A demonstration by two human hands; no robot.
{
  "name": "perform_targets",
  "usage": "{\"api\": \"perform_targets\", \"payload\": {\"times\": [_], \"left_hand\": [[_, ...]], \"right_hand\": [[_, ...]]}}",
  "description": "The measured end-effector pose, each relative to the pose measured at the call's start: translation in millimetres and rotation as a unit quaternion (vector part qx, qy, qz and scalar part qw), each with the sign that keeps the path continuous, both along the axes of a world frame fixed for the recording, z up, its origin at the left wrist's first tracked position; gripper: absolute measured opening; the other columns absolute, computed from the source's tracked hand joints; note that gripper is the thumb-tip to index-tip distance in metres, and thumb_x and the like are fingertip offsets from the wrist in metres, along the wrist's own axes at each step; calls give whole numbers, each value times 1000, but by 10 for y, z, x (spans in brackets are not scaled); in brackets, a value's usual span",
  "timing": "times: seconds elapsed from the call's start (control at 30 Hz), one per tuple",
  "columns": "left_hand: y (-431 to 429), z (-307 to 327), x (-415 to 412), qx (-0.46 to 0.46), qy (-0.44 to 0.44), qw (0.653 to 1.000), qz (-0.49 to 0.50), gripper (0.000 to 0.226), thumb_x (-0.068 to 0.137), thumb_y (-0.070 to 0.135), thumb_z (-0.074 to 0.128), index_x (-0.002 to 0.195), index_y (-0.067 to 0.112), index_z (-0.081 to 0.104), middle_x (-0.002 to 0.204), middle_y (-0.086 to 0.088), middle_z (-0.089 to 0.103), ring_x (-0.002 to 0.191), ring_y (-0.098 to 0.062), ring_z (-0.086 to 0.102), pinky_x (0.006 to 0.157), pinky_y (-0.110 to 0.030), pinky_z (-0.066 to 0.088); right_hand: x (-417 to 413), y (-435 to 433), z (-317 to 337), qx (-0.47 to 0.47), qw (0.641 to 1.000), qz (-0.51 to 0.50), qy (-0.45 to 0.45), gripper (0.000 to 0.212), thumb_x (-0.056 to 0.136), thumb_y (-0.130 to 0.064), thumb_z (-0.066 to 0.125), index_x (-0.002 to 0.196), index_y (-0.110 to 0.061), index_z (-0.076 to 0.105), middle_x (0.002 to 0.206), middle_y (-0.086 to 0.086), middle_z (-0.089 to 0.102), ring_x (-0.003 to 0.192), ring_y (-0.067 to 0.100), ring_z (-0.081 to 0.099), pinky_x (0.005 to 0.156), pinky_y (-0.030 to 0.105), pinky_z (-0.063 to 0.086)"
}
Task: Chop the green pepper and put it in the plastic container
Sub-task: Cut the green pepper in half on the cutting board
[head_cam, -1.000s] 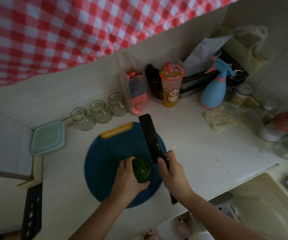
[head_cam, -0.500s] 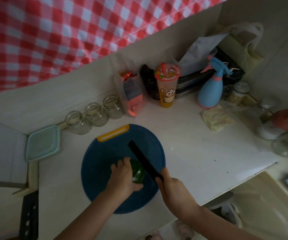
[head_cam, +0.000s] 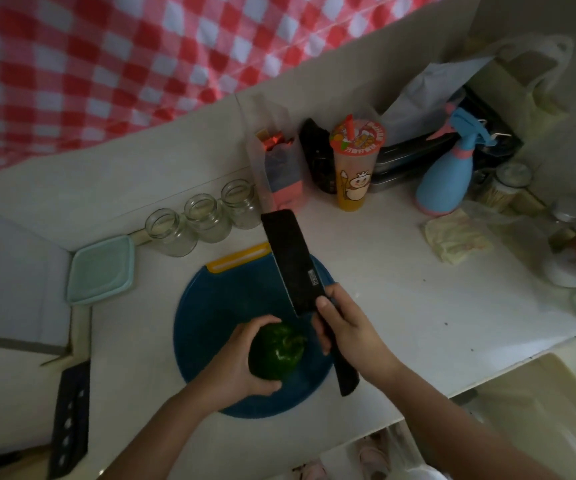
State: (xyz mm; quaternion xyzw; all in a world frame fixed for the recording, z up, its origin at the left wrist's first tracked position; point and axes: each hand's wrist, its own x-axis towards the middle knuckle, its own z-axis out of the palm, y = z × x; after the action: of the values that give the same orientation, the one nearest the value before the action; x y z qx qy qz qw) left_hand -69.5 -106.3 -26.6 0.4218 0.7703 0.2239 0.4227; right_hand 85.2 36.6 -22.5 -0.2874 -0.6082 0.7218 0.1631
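**Knife lifted clear of the pepper**

Since half a second ago the knife has come up off the green pepper, its blade now pointing to 11 o'clock. The left hand cups the pepper, fingers and thumb curled round it, over the 6 o'clock part of the blue cutting board. At the pepper's 3 o'clock the right hand is wrapped round the knife handle. The lidded plastic container sits at the board's 10 o'clock.

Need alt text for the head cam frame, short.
A person's left hand holds a green pepper over a round blue cutting board while the right hand grips a black cleaver, blade clear of the pepper. A mint-green plastic container and three glass jars sit beyond the board, to the left.
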Motion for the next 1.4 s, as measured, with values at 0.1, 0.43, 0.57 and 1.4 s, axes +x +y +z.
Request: {"api": "perform_targets", "payload": {"times": [0.1, 0.43, 0.57, 1.4], "left_hand": [[0, 55, 14, -2, -72, 997, 6, 83, 62, 24, 83, 122, 55, 36, 125, 21, 44, 115, 0, 48, 94, -19, 45], [80, -175, -1, -26, -79, 997, 8, 74, 68, 24, 79, 119, 49, 31, 129, 11, 32, 118, -7, 43, 98, -21, 41], [5, -225, -30, -28, -94, 995, 10, 84, 67, 24, 78, 128, 54, 28, 132, 14, 30, 121, -5, 40, 102, -24, 39], [64, -370, 85, 34, 83, 994, 57, 88, 57, 35, 86, 129, 23, 38, 118, 9, 36, 109, -6, 44, 96, -20, 37]], "right_hand": [[17, 65, 41, -24, 1000, -14, 1, 20, 102, -21, 36, 92, -4, 38, 63, 6, 44, 47, 18, 40, 46, 30, 38], [97, -66, -219, 3, 998, 20, -57, 15, 102, -19, 37, 93, -9, 44, 60, 2, 45, 45, 11, 42, 43, 24, 39], [114, -141, -320, -9, 997, 2, -74, 22, 102, -20, 37, 93, -1, 40, 59, 4, 43, 45, 13, 41, 44, 28, 38], [-122, -340, -569, 140, 976, -33, -161, 17, 100, -31, 41, 87, -20, 37, 59, -2, 53, 41, 7, 50, 41, 20, 39]]}}
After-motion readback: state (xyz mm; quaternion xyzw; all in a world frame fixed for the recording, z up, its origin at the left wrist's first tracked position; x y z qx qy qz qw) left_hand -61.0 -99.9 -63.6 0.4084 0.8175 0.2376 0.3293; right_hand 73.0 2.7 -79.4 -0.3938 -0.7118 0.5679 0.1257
